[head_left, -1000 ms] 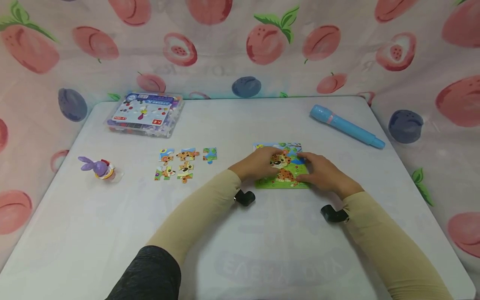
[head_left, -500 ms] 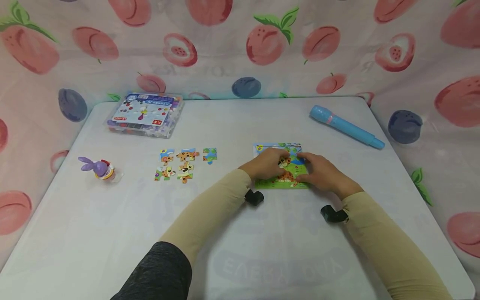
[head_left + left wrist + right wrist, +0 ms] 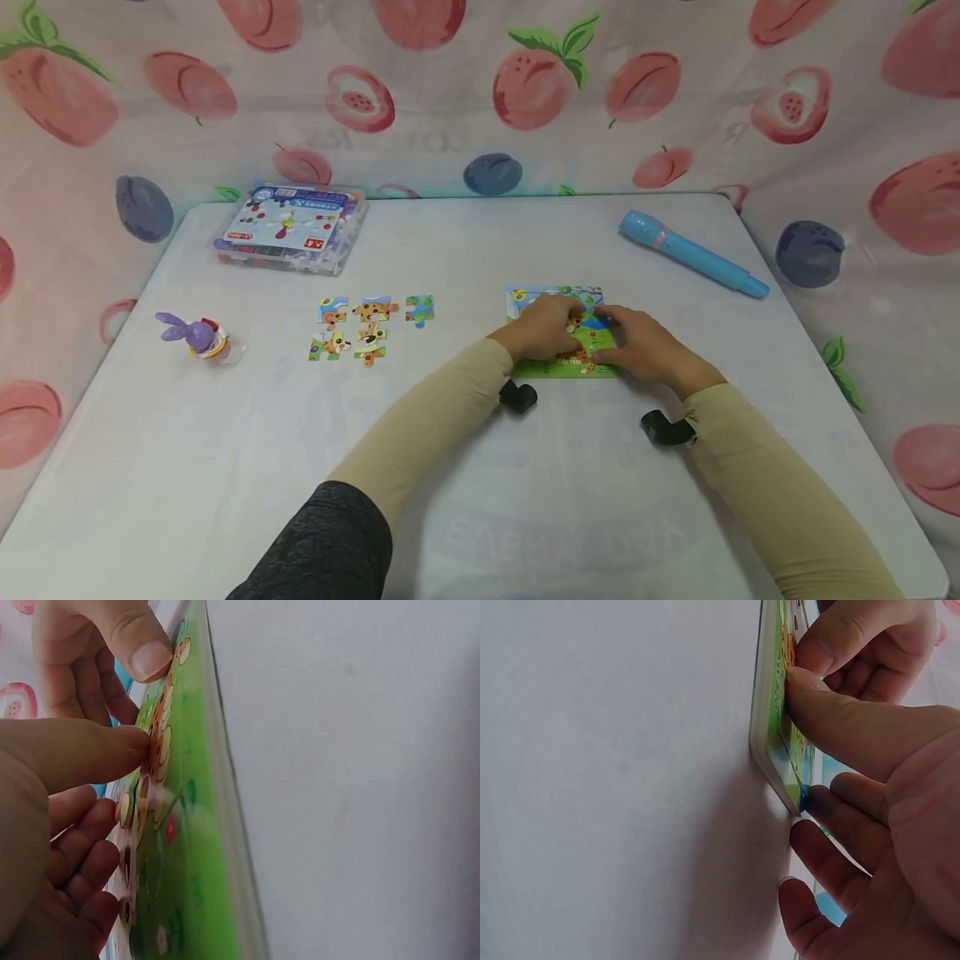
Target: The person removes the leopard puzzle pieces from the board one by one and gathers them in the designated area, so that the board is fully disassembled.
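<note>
A puzzle board [image 3: 521, 369] with a green and blue spotted-cub picture lies in front of me. From the left my left hand [image 3: 542, 325] reaches over it. In the left wrist view its thumb [image 3: 127, 746] rests on the picture, and its other fingertips touch the raised picture surface. My right hand [image 3: 648, 346] holds the board's right side. In the right wrist view its thumb [image 3: 840, 705] lies on the picture and its fingertips meet the board's edge. The hands hide most of the cub. Several loose jigsaw pieces [image 3: 371, 310] lie left of the board.
A clear plastic box [image 3: 288, 229] with a printed label stands at the back left. A purple rabbit-eared figure [image 3: 198, 336] is at the far left. A light blue tube-shaped thing [image 3: 693, 254] lies at the back right. A fruit-print cloth [image 3: 427, 150] hangs behind the white table [image 3: 480, 533].
My left hand has slid right across the board, covering the cub's face and coming closer to the right hand. The right hand and the loose pieces have kept their places.
</note>
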`<state>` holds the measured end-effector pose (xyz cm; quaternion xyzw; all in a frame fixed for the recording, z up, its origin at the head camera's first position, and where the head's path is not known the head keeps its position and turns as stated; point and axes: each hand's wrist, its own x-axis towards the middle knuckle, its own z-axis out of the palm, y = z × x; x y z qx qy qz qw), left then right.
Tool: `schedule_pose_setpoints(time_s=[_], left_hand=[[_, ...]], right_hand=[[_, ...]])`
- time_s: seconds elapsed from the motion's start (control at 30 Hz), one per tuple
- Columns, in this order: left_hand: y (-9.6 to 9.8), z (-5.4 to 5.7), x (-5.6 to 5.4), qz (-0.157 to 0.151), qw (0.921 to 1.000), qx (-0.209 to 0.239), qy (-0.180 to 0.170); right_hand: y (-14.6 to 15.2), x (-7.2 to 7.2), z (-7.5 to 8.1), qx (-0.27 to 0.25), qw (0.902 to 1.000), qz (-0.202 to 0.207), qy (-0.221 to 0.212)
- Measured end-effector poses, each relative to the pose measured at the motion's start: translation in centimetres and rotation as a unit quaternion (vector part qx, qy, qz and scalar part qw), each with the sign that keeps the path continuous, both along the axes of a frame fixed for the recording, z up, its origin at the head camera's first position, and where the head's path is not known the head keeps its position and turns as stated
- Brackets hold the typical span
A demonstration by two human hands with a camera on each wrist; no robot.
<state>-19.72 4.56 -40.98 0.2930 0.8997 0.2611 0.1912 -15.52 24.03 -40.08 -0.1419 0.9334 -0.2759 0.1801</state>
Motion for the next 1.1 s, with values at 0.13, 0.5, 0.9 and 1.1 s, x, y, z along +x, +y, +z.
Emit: schedule_pose_setpoints(time_s=[0.13, 0.5, 0.9, 1.1], left_hand=[[0.07, -0.02, 0.11, 0.006, 0.9999, 0.011, -0.011], [0.21, 0.13, 0.34, 0.011, 0.9980, 0.051, -0.034], [0.13, 0.19, 0.55, 0.011, 0.9983, 0.050, -0.028], [0.13, 0.26, 0.51, 0.011, 0.9980, 0.051, -0.036]], right_hand=[[-0.01, 0.02, 0.02, 0.001, 1.0000, -0.001, 0.000], [0.04, -0.08, 0.10, 0.006, 1.0000, -0.004, -0.002], [-0.04, -0.05, 0.00, 0.001, 0.9999, -0.011, -0.006], [-0.04, -0.07, -0.03, 0.001, 0.9999, -0.013, -0.009]])
